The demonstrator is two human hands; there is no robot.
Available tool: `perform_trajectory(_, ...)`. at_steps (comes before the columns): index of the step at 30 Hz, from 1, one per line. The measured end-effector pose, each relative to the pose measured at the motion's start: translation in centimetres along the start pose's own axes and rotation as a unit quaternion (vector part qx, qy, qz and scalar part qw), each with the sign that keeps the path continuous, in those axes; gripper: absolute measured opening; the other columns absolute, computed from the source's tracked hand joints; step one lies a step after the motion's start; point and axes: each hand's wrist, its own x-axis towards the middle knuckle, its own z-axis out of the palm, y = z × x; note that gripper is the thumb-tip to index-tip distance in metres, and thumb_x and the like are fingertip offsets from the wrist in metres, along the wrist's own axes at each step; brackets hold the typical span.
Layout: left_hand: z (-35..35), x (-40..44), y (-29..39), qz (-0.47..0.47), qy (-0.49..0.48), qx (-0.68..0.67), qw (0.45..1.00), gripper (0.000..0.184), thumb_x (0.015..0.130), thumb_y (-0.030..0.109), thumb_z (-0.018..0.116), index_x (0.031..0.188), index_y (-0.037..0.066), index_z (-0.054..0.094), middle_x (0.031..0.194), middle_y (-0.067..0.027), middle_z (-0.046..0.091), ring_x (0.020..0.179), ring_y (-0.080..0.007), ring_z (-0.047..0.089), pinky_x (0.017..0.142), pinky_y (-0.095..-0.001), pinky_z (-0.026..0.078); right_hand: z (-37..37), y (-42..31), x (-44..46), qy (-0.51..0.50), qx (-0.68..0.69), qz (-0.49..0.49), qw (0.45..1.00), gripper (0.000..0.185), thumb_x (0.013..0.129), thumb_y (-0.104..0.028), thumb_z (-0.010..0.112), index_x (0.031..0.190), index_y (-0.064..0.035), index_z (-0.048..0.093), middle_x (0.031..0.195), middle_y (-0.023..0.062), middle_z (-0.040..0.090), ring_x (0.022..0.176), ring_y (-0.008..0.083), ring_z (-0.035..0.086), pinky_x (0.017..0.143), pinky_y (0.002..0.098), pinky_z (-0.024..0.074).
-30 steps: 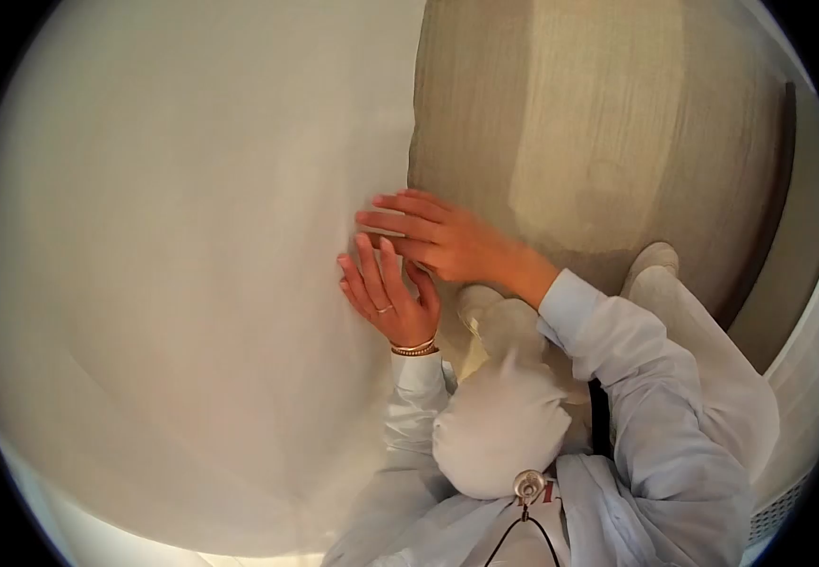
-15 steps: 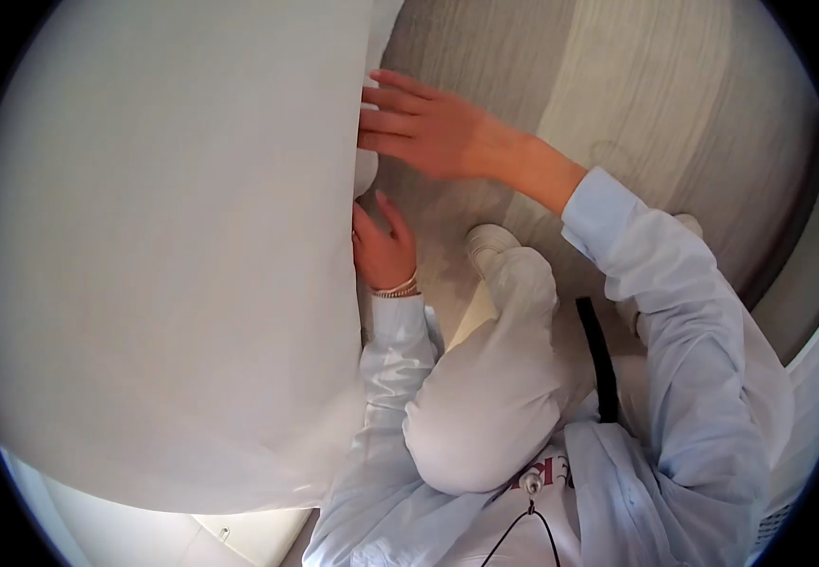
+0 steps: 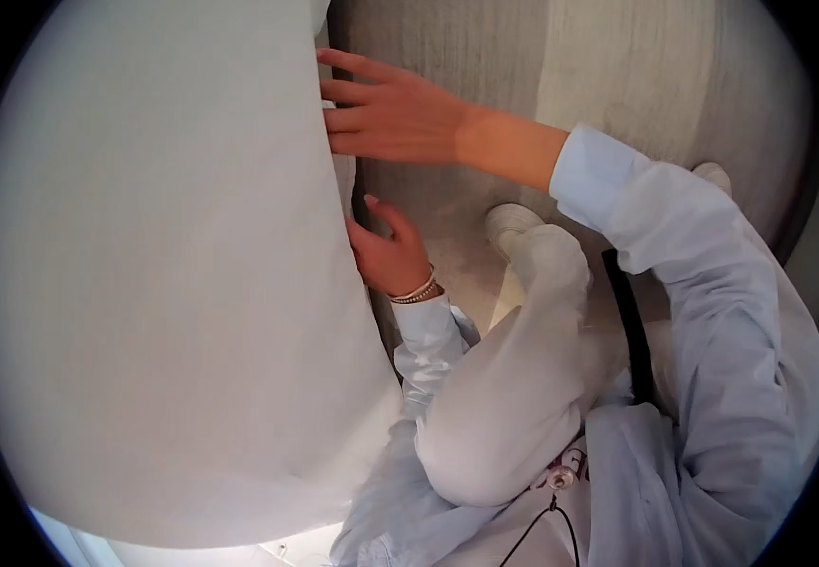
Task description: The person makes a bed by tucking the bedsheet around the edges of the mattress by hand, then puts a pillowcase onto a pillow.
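A wide white sheet spreads over a large flat-topped piece on my left, and its edge runs down past both hands. My right hand lies across that edge, fingers stretched and spread, their tips at the side of the sheet. Below it, my left hand, with bracelets at the wrist, touches the same edge. Its thumb stands up apart, while the other fingers are mostly hidden by the sheet. A pale hanging fold shows between the two hands.
Grey-brown wood-look floor lies beyond the sheet. My bent knee and a white shoe are close beside the left arm. A black strap hangs near my lap. Something white is at the bottom edge.
The view has shifted, and the sheet's edge now slants more. My right hand has moved left and slightly up in view along with the edge; the left hand stays at the edge.
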Motion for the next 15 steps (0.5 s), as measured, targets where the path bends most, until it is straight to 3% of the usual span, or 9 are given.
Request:
perform_trajectory(9, 0.1, -0.6, -3.6, 0.04, 0.014, 0.067, 0.997, 0.055, 0.081, 0.021, 0.057, 0.125, -0.006, 0.041, 0.124, -0.0255, 0.047, 0.114, -0.0391, 0.045, 0.097, -0.0397, 0.034, 2.3, -3.4, 1.1, 0.049, 0.014, 0.013, 0.999, 0.031, 0.071, -0.013, 0.059, 0.101, -0.0202, 0.062, 0.115, -0.0109, 0.055, 0.119, 0.0148, 0.042, 0.112, 0.0419, 0.0191)
perform_trajectory(11, 0.5, 0.0, -3.5, 0.07, 0.03, 0.094, 0.993, 0.051, 0.08, 0.018, 0.059, 0.122, -0.008, 0.044, 0.12, -0.0256, 0.051, 0.11, -0.0385, 0.049, 0.094, -0.0394, 0.038, 2.9, -4.2, 1.4, 0.067, 0.071, 0.017, 0.995, 0.019, 0.066, -0.012, 0.059, 0.084, -0.0152, 0.064, 0.094, -0.0054, 0.061, 0.11, 0.0178, 0.048, 0.11, 0.0448, 0.0244)
perform_trajectory(12, 0.4, 0.6, -3.4, 0.094, 0.029, 0.059, 0.993, 0.053, 0.08, 0.017, 0.059, 0.123, -0.008, 0.042, 0.12, -0.0263, 0.05, 0.111, -0.0388, 0.048, 0.094, -0.0396, 0.037, 2.9, -4.3, 1.3, 0.074, 0.073, 0.019, 0.994, 0.022, 0.065, -0.014, 0.06, 0.087, -0.0153, 0.064, 0.09, -0.006, 0.063, 0.111, 0.018, 0.048, 0.109, 0.0436, 0.0258)
perform_trajectory(14, 0.3, 0.8, -3.6, 0.12, 0.025, 0.027, 0.992, 0.055, 0.079, 0.016, 0.059, 0.124, -0.009, 0.04, 0.121, -0.0271, 0.049, 0.111, -0.0391, 0.048, 0.095, -0.0399, 0.037, 4.0, -5.0, 1.5, 0.098, 0.063, 0.035, 0.993, 0.024, 0.065, -0.014, 0.061, 0.088, -0.0157, 0.065, 0.093, -0.0061, 0.063, 0.111, 0.0178, 0.048, 0.109, 0.043, 0.0255)
perform_trajectory(15, 0.3, 0.7, -3.7, 0.134, 0.028, 0.038, 0.99, 0.061, 0.078, 0.015, 0.058, 0.129, -0.008, 0.033, 0.129, -0.0255, 0.041, 0.119, -0.037, 0.04, 0.1, -0.0392, 0.029, 4.3, -5.2, 1.6, 0.121, 0.052, 0.044, 0.99, 0.026, 0.064, -0.014, 0.061, 0.09, -0.0162, 0.065, 0.096, -0.0063, 0.063, 0.112, 0.0177, 0.047, 0.109, 0.0424, 0.0251)
